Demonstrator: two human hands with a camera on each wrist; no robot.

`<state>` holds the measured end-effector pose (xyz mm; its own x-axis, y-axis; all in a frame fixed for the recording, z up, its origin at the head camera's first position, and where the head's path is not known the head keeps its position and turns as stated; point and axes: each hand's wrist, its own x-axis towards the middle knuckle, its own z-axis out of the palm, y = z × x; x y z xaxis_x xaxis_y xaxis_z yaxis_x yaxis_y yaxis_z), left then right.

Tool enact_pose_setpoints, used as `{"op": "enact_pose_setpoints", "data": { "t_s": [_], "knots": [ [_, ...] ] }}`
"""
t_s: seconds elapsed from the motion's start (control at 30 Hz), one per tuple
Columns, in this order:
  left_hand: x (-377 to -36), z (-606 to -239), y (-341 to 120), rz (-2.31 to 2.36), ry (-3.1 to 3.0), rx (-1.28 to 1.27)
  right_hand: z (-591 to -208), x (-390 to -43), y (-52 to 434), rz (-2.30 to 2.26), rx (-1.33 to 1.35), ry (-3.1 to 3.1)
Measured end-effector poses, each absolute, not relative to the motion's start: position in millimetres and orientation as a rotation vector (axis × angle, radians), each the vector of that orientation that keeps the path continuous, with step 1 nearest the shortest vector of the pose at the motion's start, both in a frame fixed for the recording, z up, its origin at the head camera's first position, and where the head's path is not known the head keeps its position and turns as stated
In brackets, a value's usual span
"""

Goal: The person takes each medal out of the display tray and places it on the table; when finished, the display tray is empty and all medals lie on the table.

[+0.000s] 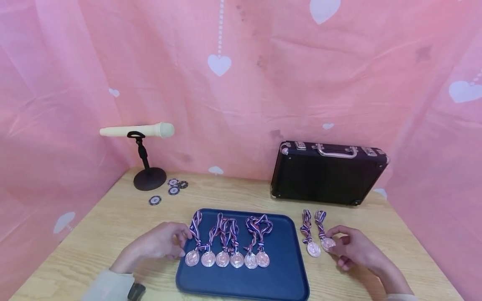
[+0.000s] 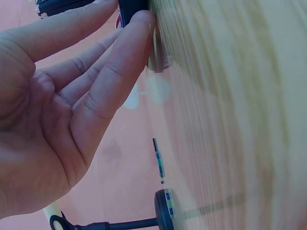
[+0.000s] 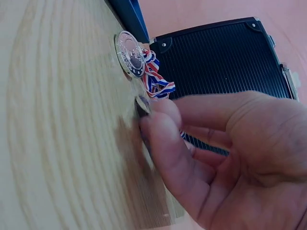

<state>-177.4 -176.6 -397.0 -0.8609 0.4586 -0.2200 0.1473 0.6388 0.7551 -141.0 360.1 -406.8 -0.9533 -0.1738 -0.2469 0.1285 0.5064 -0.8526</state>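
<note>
Bronze round medal (image 1: 328, 243) with striped ribbon, on the wooden counter (image 1: 113, 217) right of the dark blue plastic tray (image 1: 241, 280), pinched by right hand (image 1: 354, 249); best lifted by its edge. Left hand (image 1: 162, 242) relaxed, fingertips touching the tray's leftmost medal (image 1: 191, 258)

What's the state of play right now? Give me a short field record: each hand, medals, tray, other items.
left hand: fingers relaxed at the tray's left edge, by the leftmost medal
right hand: grip pinches the outer medal on the table
medals on tray: six in a row
medals off tray: two, right of the tray
tray: blue, on the wooden table
other: black case, microphone on stand, poker chips
</note>
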Motion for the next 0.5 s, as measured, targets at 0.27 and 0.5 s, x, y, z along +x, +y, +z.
{"op": "enact_pose_setpoints", "data": {
  "t_s": [0.27, 0.5],
  "knots": [
    [-179.0, -395.8, -177.2, 1.111, 2.456, 0.484, -405.1, -142.8, 356.4, -1.402, -0.11, 2.471],
    [-177.7, -396.5, -177.9, 1.125, 2.443, 0.49, -403.4, -140.5, 356.4, -1.273, -0.122, 2.581]
  ]
}}
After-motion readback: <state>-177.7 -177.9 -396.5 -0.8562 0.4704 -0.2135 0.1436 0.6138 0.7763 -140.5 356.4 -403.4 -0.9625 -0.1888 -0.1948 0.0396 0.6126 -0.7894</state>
